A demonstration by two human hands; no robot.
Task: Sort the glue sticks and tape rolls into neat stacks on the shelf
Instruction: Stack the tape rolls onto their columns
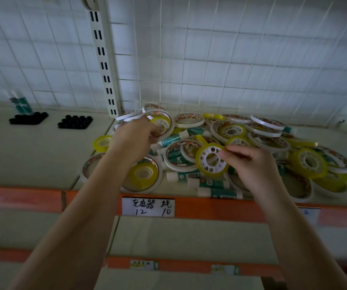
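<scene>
**Shelf lot: mixed tape rolls and glue sticks, unsorted, both hands in the pile**

Writing: a white handwritten tag [148, 207] on the orange shelf edge [214, 208] carried Chinese characters above the numbers "12" and "10". Print on the glue sticks was too small to read.

Hands: the right hand [250, 162] pinched a yellow tape roll [211, 161] with a white perforated core, thumb and fingers curled on its right rim, holding it upright above the pile. The left hand [136, 137] reached into the rear left of the pile, fingers curled round a stack of thin white tape rings [141, 116] with a small yellow roll [161, 122] against them.

Stock: the heap of tape rolls [258, 132], yellow ones and flat white ones with patterned cores, lay jumbled on the cream shelf [42, 155], right of the slotted upright [103, 59]. Teal-and-white glue sticks [219, 192] lay on their sides among them and along the front edge.

Surroundings: white wire grid back panel [231, 49]; two clusters of black caps [75, 122] on the left bay, teal tubes [21, 104] standing behind; a lower shelf with orange edging below.
</scene>
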